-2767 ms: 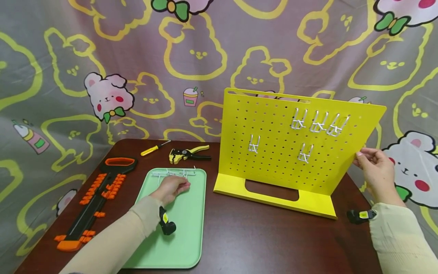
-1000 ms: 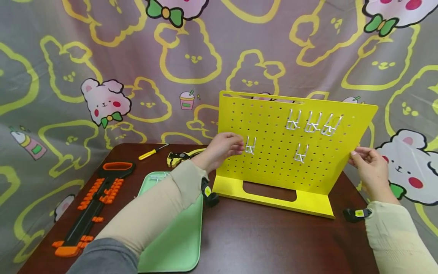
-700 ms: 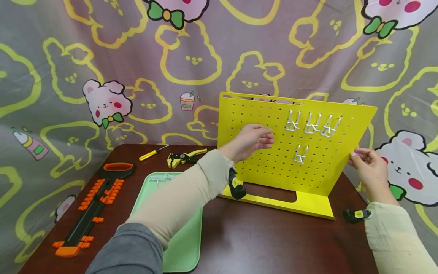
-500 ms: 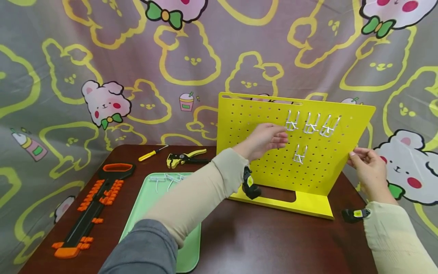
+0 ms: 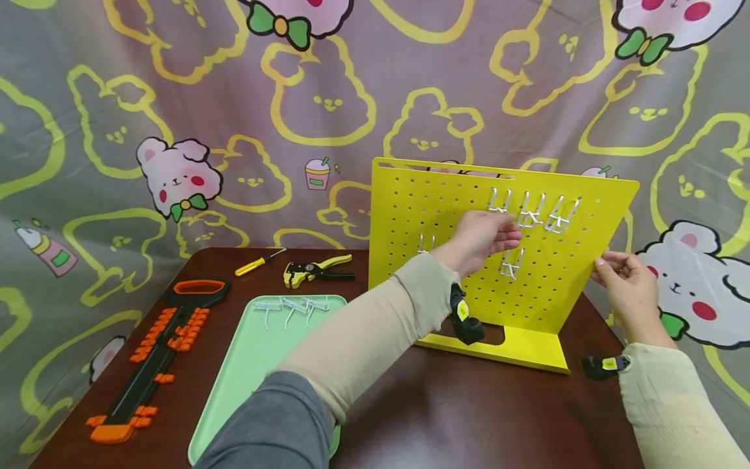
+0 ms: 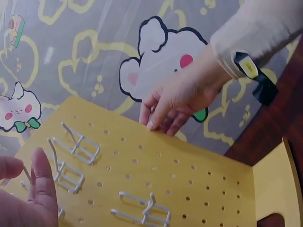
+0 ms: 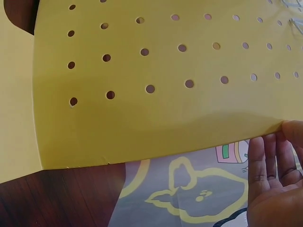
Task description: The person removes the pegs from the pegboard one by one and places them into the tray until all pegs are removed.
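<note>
A yellow pegboard (image 5: 404,221) stands upright on its base, with several white wire hooks (image 5: 557,215) hung on it. My left hand (image 5: 477,238) is in front of the board, its fingertips beside the upper row of hooks and partly covering the leftmost one. In the left wrist view its thumb and a finger stand slightly apart, a hook's wire showing between them; whether they hold anything is unclear. With thumb and fingers, my right hand (image 5: 629,286) pinches the board's right edge, also seen in the right wrist view.
A green tray (image 5: 258,352) at left holds several loose wire hooks (image 5: 293,307). Behind it lie a yellow screwdriver (image 5: 252,266) and yellow-black wire strippers (image 5: 313,270). A black rack with orange clips (image 5: 146,371) lies far left. A patterned curtain (image 5: 328,71) hangs behind.
My left hand has gone from the tray up to the pegboard, then rightward across its face to the upper hooks. The right hand stays at the board's edge.
</note>
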`<state>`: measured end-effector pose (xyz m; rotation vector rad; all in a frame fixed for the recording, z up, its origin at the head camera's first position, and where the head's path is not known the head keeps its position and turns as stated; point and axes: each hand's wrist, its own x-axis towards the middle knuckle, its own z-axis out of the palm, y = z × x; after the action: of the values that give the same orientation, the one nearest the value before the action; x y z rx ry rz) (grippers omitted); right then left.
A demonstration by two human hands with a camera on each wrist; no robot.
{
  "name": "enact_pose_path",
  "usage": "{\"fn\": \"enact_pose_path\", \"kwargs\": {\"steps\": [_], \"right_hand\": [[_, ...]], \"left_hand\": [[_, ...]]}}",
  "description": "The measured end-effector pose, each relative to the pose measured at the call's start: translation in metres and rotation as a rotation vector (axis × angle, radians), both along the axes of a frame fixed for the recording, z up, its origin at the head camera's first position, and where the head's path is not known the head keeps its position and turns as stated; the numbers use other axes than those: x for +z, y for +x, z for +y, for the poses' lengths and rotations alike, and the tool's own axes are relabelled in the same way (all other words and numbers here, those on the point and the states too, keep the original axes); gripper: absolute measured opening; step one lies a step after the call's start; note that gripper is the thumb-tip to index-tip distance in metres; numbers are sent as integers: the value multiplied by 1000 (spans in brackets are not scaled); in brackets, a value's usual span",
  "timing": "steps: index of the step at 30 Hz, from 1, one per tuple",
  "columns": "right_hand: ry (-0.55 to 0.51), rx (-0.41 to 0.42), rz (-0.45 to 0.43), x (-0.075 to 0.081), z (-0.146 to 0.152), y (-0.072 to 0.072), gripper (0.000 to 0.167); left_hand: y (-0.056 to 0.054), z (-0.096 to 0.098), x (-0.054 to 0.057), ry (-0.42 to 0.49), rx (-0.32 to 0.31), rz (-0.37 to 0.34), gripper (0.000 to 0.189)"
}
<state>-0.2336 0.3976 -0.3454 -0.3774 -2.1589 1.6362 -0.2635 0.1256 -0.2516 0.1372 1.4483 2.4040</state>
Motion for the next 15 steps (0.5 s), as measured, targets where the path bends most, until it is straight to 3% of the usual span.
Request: {"fn": "enact_pose_path", "kwargs": {"steps": [5, 15], "right_hand": [[2, -2, 11, -1, 1, -1, 10], [40, -20, -16, -1, -1, 1, 7]], "left_hand": [[0, 6, 2, 50, 72, -58, 13], [-1, 13, 3, 81, 108, -108, 11]]}}
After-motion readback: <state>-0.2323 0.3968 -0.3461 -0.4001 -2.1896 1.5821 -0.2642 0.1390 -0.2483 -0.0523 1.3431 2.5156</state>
